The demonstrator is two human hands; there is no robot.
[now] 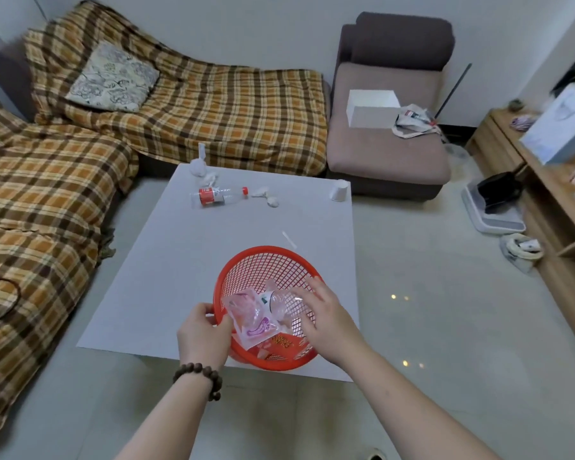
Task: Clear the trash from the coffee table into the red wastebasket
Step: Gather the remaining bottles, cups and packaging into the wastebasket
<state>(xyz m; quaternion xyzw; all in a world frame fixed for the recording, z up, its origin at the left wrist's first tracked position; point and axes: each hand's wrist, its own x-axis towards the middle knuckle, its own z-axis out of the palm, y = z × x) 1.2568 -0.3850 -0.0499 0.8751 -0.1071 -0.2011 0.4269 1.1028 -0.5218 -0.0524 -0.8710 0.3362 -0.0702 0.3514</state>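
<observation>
The red mesh wastebasket (263,260) stands at the near edge of the white coffee table (166,277). My left hand (201,336) grips its near-left rim. Over the basket's right side my right hand (326,313) has its fingers spread, touching a clear plastic bottle (279,302) that lies inside. A pink-printed plastic wrapper (253,322) and an orange packet (281,343) also lie in the basket. On the far half of the table lie a clear bottle with a red label (214,195), crumpled tissues (266,195), a white wad (198,167), a white paper cup (340,190) and a small white strip (289,240).
A plaid-covered sofa (63,167) runs along the left and far sides. A brown armchair (385,141) with a white box (372,109) stands behind the table's right corner. A wooden shelf unit (551,200) lines the right wall, with a floor scale (495,210) before it.
</observation>
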